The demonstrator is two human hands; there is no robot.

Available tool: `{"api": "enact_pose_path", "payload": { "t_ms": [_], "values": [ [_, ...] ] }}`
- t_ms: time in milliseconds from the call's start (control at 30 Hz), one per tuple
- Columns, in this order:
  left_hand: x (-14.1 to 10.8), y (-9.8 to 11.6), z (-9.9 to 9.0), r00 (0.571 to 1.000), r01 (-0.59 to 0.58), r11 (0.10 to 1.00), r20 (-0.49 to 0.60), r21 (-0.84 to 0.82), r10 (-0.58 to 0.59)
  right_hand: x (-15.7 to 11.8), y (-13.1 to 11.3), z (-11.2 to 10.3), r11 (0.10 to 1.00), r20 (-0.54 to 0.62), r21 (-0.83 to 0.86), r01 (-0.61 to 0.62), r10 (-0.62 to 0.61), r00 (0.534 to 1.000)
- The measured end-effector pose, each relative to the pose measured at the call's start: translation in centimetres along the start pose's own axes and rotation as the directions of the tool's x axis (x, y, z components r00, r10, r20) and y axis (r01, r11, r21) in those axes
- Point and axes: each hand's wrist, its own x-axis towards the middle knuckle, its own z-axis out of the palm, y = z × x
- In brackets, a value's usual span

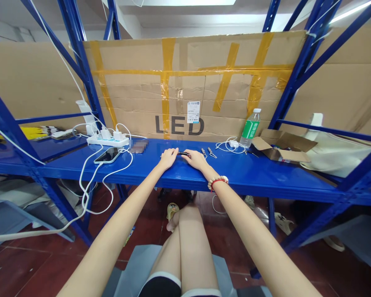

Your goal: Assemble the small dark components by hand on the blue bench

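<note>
My left hand (169, 158) rests on the blue shelf top, its fingers closed at the left end of a slim black object (183, 154). My right hand (196, 159) is closed over the right end of that same object, with a beaded bracelet and a red cord at the wrist. Only the short middle stretch shows between the hands, too little to name its kind. Just right of my right hand lie two small metal pieces, one greyish (203, 152) and one with a loop like a clip (212, 153).
A white power strip (108, 141) with chargers, a phone (107, 155) and trailing white cables are on the left. On the right are a coiled cable (227, 145), a green-labelled bottle (250, 128) and an open cardboard box (284, 146). A large cardboard sheet (136, 107) stands behind.
</note>
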Motion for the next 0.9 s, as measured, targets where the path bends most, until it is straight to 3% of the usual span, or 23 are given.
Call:
{"api": "enact_pose_path", "payload": {
  "t_ms": [333, 667, 900],
  "values": [
    [-0.21, 0.09, -0.54, 0.988, 0.108, 0.993, -0.118, 0.043, -0.102, 0.12, 0.23, 0.42, 0.974, -0.042, -0.03, -0.226, 0.225, 0.973],
    [-0.46, 0.29, -0.65, 0.95, 0.252, 0.96, -0.22, 0.119, -0.222, -0.07, 0.11, 0.25, 0.939, 0.007, -0.086, -0.333, 0.335, 0.942],
    [-0.59, -0.27, -0.26, 0.941, 0.298, 0.94, -0.219, 0.166, -0.26, -0.05, 0.21, 0.54, 0.921, -0.004, -0.084, -0.379, 0.38, 0.925]
  ]
}}
